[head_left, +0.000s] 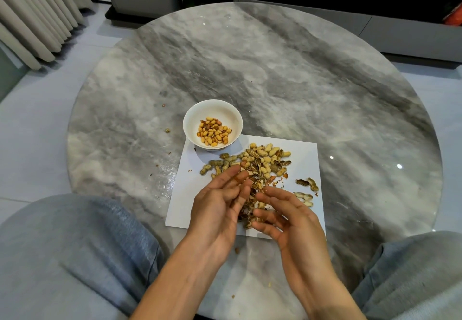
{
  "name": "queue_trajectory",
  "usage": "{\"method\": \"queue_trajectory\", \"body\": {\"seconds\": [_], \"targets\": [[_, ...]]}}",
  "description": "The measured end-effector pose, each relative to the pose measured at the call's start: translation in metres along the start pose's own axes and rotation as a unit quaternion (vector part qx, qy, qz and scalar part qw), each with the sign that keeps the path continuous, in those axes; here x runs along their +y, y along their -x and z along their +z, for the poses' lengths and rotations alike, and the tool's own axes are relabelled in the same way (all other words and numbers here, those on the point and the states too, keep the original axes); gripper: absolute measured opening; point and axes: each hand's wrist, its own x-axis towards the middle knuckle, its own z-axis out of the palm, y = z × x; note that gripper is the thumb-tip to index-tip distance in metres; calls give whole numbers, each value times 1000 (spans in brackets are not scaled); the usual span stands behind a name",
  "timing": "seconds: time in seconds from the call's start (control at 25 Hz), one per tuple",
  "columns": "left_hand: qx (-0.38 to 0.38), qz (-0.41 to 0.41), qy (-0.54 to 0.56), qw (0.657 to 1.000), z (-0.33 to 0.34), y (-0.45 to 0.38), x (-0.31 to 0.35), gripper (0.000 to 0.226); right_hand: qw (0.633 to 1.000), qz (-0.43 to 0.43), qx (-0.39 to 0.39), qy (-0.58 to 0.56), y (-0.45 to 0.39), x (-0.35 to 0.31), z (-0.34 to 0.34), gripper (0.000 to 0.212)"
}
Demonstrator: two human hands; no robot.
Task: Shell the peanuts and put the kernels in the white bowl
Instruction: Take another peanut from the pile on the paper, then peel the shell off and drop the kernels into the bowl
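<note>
While both hands hover open, peanuts lie beyond.

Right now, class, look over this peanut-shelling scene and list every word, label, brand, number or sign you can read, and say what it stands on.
None: no readable text shows anywhere in this view.
White bowl: plain, no mark or brand.
White sheet under the peanuts: blank, no print.
Marble table: only veining, no lettering.
Orange thing at the far right edge: cut off and blurred; any print on it cannot be read.
</note>
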Motion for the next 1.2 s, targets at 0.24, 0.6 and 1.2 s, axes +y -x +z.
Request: {"method": "queue_trajectory", "body": {"seconds": [0.24,0.6,1.2], "targets": [[0,39,20,999,-6,5,12,30,999,-25,8,23,-2,-4,-5,19],[-18,429,-512,744,8,-26,59,32,997,-61,6,51,-6,-5,-14,19],[17,340,-741,579,-38,-29,5,12,896,-247,-30,368,-23,14,-2,15]]}}
